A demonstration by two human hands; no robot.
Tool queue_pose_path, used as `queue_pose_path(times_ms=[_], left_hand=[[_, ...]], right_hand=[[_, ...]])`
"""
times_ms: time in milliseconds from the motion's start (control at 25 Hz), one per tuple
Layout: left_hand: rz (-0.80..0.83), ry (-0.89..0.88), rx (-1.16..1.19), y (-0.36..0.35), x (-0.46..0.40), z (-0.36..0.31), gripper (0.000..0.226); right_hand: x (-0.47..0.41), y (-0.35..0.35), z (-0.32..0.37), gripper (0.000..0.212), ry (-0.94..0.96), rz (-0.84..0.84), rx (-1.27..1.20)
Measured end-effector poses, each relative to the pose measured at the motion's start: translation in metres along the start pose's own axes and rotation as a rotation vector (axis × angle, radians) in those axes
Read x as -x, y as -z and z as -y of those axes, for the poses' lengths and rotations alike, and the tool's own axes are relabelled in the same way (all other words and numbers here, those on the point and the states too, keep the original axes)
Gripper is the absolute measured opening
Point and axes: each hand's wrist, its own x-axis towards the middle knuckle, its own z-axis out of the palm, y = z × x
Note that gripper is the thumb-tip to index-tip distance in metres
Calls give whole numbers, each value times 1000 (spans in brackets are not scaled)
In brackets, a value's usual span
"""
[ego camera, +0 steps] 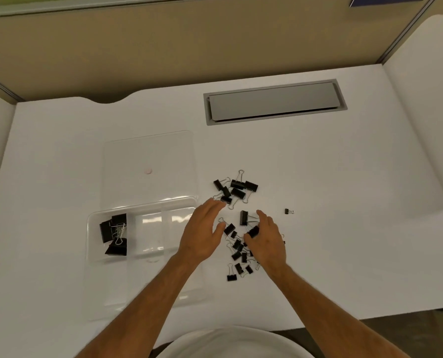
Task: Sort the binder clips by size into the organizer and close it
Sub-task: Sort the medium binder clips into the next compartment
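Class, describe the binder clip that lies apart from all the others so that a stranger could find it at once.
Start at the grey cable hatch set into the white desk, then look toward the person's right hand. Just right of that hand lies the lone tiny black clip; unlike the heaped clips, it touches nothing.

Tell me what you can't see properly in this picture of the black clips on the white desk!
- Head view: the right hand covers several small black binder clips, so no count.
- Head view: the lone tiny black clip is too small for detail.
- Head view: the clear plastic organizer blends into the desk; the left hand hides its right end.
- Head view: the blue sign is cut off by the top edge.
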Motion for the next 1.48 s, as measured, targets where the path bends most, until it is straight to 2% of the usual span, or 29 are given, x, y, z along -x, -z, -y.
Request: queue_pose_path(times_ms=[160,440,680,800,1080,1240,1480], left_hand=[[92,-64,-35,-20,-13,1,51],[359,-109,-199,-50,-41,-14,63],[388,-104,-268,-61,-49,-21,36],[341,-75,-240,-56,-44,-24,23],[131,100,42,-7,1,-37,23],[-47,232,280,27,43,-41,22],[-290,390,517,64,106,-15,19]], right_hand=[[10,8,-8,78,-5,-9,-79],[28,19,-25,82,19,-13,-163],[36,26,-28,80,-21,-21,-171],[46,30,-35,81,-45,-23,-214],[63,48,-19,82,71,-82,-389],[66,49,0,83,153,-47,-458],[79,31,34,81,238,46,-488]])
